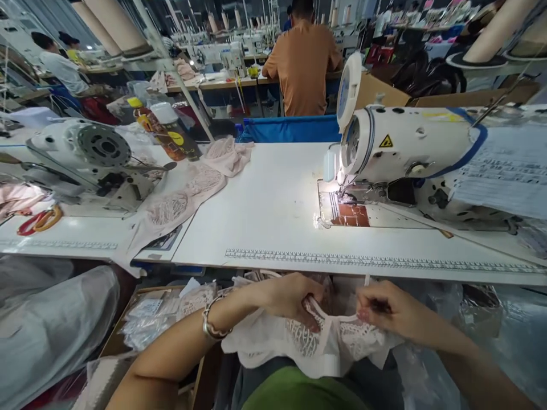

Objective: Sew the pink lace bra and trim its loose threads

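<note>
A pale pink lace bra (329,341) lies across my lap, below the front edge of the sewing table. My left hand (299,299) is closed on its upper edge at the left cup, thumb and fingers around the fabric. On the other side, my right hand (380,307) pinches the top edge near the right cup. Between both hands, the narrow edging runs in a shallow curve. Part of the bra is hidden behind my left hand and forearm.
A lit sewing machine (384,148) stands on the white table (265,210), with a printed ruler (363,260) along the front edge. Lace pieces (183,199) trail off left beside another machine (85,159) and two bottles (171,131). A box of plastic packets (149,313) sits below; a person (305,62) sits ahead.
</note>
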Demonstrator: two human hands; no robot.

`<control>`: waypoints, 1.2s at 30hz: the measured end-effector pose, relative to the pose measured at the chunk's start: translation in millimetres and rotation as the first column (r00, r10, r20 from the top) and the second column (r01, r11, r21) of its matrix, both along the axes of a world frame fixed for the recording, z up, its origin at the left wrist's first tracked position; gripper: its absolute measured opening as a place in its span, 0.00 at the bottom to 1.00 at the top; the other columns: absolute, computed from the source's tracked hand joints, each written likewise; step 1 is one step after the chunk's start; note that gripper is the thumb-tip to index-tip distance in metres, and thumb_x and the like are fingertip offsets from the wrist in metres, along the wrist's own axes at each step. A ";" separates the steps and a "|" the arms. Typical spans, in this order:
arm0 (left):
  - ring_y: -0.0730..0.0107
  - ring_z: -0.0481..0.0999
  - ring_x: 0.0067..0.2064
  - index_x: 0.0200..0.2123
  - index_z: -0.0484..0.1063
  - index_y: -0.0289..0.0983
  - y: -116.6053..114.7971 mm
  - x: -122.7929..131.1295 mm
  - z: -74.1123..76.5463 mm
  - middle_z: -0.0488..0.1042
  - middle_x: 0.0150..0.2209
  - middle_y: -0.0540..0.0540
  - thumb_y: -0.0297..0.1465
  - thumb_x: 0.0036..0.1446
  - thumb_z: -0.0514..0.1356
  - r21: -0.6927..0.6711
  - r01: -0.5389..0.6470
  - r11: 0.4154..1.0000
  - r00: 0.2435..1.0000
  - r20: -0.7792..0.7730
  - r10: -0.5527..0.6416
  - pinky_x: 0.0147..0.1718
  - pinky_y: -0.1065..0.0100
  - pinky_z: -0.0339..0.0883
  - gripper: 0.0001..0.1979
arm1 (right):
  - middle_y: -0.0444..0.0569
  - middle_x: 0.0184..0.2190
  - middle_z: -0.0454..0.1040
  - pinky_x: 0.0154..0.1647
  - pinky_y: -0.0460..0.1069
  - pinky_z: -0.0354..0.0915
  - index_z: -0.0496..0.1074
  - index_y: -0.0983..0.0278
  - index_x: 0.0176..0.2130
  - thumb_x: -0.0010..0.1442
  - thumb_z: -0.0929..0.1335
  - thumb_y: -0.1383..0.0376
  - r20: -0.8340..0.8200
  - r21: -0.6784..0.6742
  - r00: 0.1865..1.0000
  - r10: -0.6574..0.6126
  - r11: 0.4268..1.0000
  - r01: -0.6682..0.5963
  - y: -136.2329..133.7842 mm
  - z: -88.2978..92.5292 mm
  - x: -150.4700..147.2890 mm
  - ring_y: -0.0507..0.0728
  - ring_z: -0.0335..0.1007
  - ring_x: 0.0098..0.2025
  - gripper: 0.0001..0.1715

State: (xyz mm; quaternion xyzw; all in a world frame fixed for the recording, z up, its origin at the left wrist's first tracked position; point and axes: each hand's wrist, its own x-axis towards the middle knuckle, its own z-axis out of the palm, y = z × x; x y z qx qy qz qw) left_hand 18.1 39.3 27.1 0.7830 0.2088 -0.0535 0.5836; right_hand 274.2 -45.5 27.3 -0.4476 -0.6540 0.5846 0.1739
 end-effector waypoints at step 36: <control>0.81 0.45 0.22 0.17 0.51 0.38 -33.5 -0.9 -30.8 0.47 0.18 0.58 0.55 0.49 0.69 -0.671 -0.341 0.658 0.709 0.276 0.649 0.24 0.69 0.37 0.35 | 0.34 0.15 0.46 0.18 0.47 0.42 0.54 0.59 0.20 0.61 0.67 0.40 -0.429 -0.074 0.898 -0.097 0.995 0.072 -10.5 -31.4 2.1 0.47 0.38 0.16 0.34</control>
